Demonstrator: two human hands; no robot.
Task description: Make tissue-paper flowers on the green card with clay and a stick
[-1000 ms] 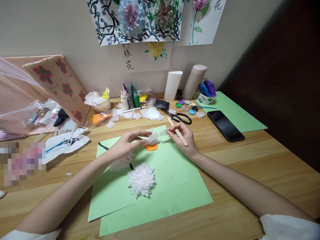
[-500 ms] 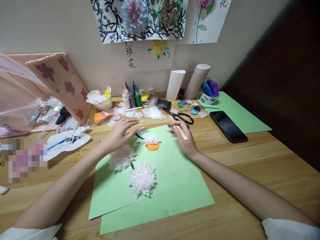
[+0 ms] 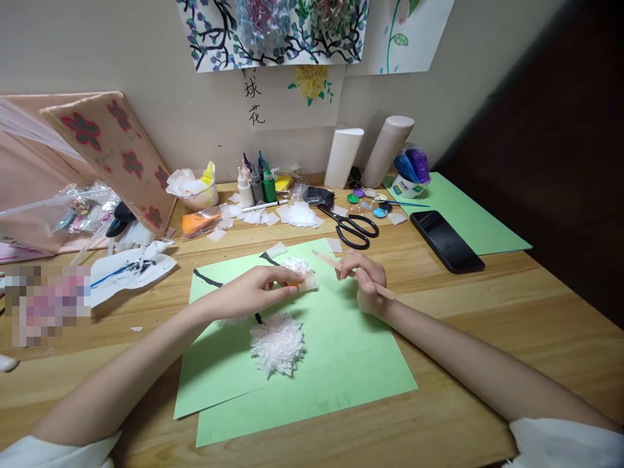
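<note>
My left hand (image 3: 258, 289) reaches over the green paper (image 3: 351, 351), its fingertips closed on a small white tissue paper square (image 3: 309, 281). The tissue lies against an orange clay patch, mostly hidden by the fingers, below a small white ruffled paper flower (image 3: 297, 264). A larger white paper flower (image 3: 277, 344) is nearer me, and another is mostly covered by my left hand. Dark painted branches (image 3: 207, 278) run across the sheet. My right hand (image 3: 369, 281) grips a flat wooden craft stick (image 3: 385, 291), its far end pointing up and left, just right of the tissue.
Black-handled scissors (image 3: 353, 229) and loose tissue squares (image 3: 299, 214) lie behind the paper. Paint bottles (image 3: 256, 187) and an orange clay packet (image 3: 199, 222) are at back left. A phone (image 3: 446, 242) rests at right. A flower-patterned board (image 3: 117, 156) leans at left.
My left hand has come down and toward me, bringing a tissue square onto the orange clay patch. My right hand has drawn back from near the scissors, still holding the craft stick.
</note>
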